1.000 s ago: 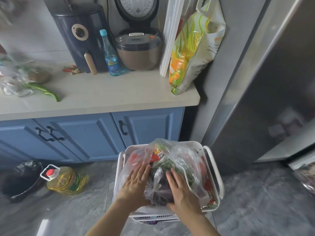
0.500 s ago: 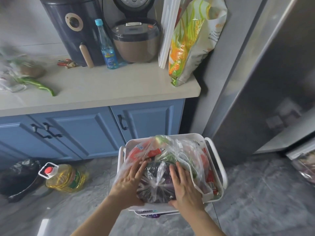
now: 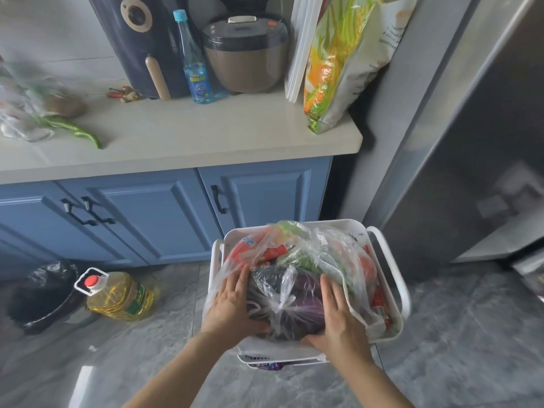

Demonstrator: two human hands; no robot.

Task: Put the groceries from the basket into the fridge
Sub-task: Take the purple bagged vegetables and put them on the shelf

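A white basket point(image 3: 391, 290) stands on the floor in front of the blue cabinets, full of groceries in clear plastic bags. On top at the near side lies a knotted clear bag of purple eggplants point(image 3: 290, 301). My left hand point(image 3: 232, 304) presses against the bag's left side and my right hand point(image 3: 338, 316) cups its right and near side, so both hold it. Behind it lie red packets point(image 3: 250, 250) and bagged greens point(image 3: 321, 257). The grey fridge point(image 3: 459, 172) rises at the right with its door closed.
A yellow oil jug point(image 3: 120, 295) and a black bin bag point(image 3: 44, 293) sit on the floor at the left. On the counter point(image 3: 182, 134) are an air fryer, a blue bottle, a rice cooker, a large printed sack, a green pepper and bagged items.
Both hands have slid around the eggplant bag and raised it from among the other bags. The view has tilted down a little.
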